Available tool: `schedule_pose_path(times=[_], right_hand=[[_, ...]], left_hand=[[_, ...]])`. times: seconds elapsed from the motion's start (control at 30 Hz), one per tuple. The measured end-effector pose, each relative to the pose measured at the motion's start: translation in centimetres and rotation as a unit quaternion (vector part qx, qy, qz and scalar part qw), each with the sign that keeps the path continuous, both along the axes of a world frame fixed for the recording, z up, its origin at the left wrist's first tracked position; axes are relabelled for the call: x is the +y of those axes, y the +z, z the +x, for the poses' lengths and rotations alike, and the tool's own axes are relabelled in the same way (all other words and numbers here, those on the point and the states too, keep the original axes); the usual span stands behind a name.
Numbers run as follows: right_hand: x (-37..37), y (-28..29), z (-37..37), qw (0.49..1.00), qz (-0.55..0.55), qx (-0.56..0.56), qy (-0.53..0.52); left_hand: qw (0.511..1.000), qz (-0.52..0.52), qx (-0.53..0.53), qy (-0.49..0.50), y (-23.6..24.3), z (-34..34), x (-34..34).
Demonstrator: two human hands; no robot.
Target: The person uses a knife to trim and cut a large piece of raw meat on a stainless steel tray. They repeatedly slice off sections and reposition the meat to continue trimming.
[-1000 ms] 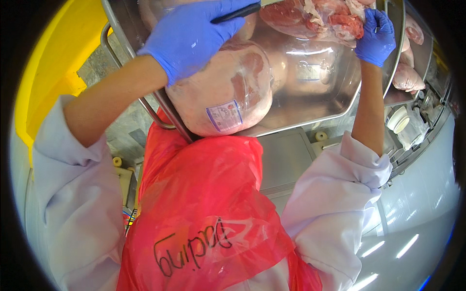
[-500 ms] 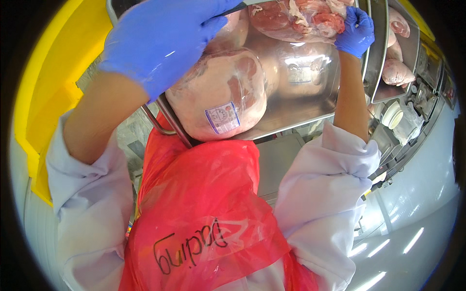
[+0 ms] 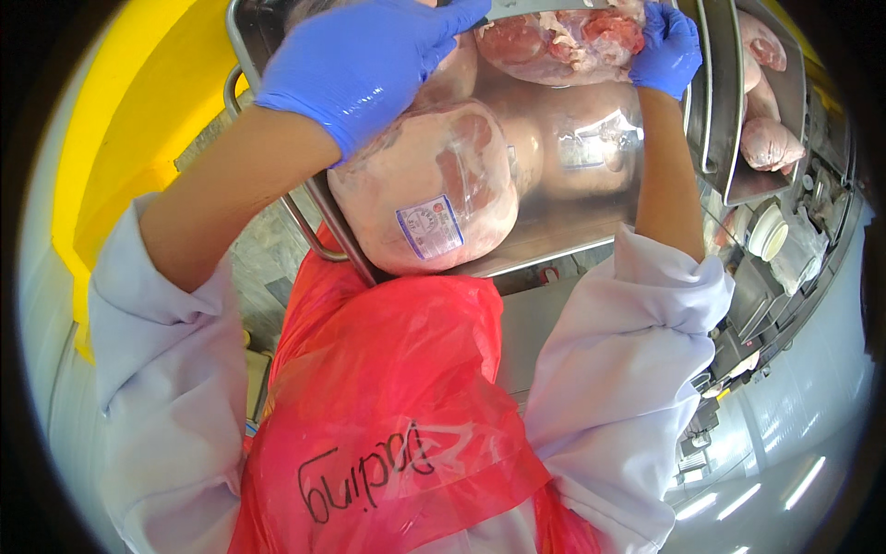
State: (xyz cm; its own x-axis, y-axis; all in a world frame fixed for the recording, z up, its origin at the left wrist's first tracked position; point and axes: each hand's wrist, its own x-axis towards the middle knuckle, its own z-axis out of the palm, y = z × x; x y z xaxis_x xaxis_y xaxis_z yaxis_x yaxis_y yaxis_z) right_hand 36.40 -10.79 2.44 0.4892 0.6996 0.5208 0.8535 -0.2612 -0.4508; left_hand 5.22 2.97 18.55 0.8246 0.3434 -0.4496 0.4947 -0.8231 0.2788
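Note:
My left hand (image 3: 369,69), in a blue glove, is closed at the upper left with the index finger stretched along a narrow grey blade (image 3: 531,8), apparently a knife; its handle is hidden in the glove. The blade lies at the far edge of a trimmed piece of raw red meat (image 3: 558,48). My right hand (image 3: 666,51), also gloved in blue, pinches the right end of that piece. Below it, large pale wrapped meat joints sit in a metal tray (image 3: 554,247). The nearest joint (image 3: 471,198) bears a label; another labelled joint (image 3: 586,152) lies right of it.
A second metal tray (image 3: 734,171) with several meat pieces (image 3: 771,143) stands to the right. Beyond it are white round containers (image 3: 766,231) and a clear plastic bag (image 3: 801,258). A yellow structure (image 3: 138,102) rises at the left. My red plastic apron (image 3: 388,369) touches the near tray side.
My left hand has shifted right and upward, its blade now along the meat's far edge. The right hand keeps its pinch. The whole view has shifted slightly.

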Motion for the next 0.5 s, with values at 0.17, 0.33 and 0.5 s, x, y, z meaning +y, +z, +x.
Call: schedule_pose_path(times=[0.17,0.33,0.5], right_hand=[[0.1,-1.2,-0.2,0.999,0.02,0.022,-0.024],[0.0,-1.6,-0.7,0.998,0.058,0.014,-0.031],[0.4,-3.7,-0.4,0.98,0.139,0.117,-0.077]], left_hand=[[0.981,-0.004,-0.185,0.064,-10.1,-2.0,-2.6],[0.985,-0.039,-0.09,0.142,-14.5,-2.1,-6.4],[0.976,-0.009,-0.151,0.158,-20.6,-2.3,-7.3]])
